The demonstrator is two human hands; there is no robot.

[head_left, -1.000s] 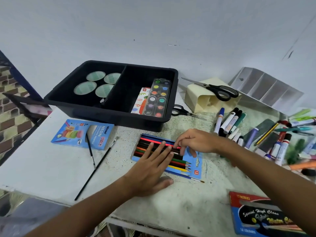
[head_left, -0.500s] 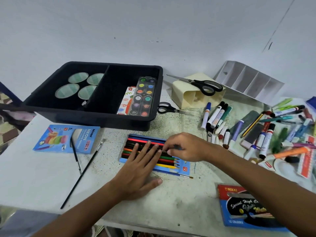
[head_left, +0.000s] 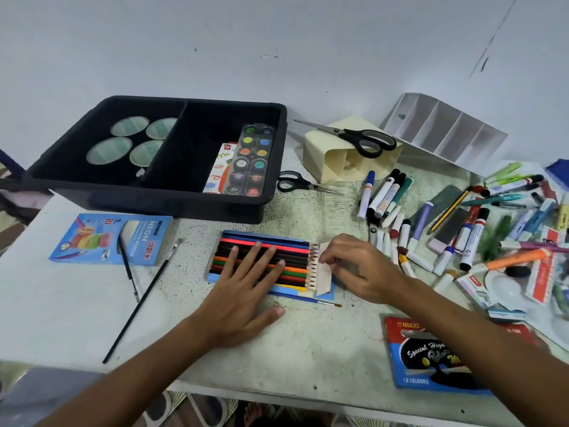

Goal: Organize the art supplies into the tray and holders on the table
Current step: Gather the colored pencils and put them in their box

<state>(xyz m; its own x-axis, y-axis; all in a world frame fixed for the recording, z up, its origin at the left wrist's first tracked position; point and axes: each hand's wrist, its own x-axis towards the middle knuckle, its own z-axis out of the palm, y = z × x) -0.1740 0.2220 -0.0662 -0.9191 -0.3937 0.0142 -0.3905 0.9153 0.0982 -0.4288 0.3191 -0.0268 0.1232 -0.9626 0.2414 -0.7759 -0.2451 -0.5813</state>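
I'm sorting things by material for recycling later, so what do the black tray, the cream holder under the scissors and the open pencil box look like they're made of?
The black tray looks like moulded plastic, matt with a soft sheen along its rounded rim. The cream holder also seems plastic: smooth, one colour, rounded corners. The open pencil box looks like thin printed card, with a plain pale folded flap at the pencil tips.

Scissors [head_left: 354, 135]: two. Paintbrushes [head_left: 141, 298]: three. Tray [head_left: 271, 208]: one.

Bare table [head_left: 61, 303] lies open left of the pencil box [head_left: 261, 266], crossed only by two paintbrushes [head_left: 140, 298]. The black tray [head_left: 271, 167] blocks the far side. Scattered markers [head_left: 446, 226] crowd the right. The tray's right compartment has free floor left of the paint palette [head_left: 251, 160].
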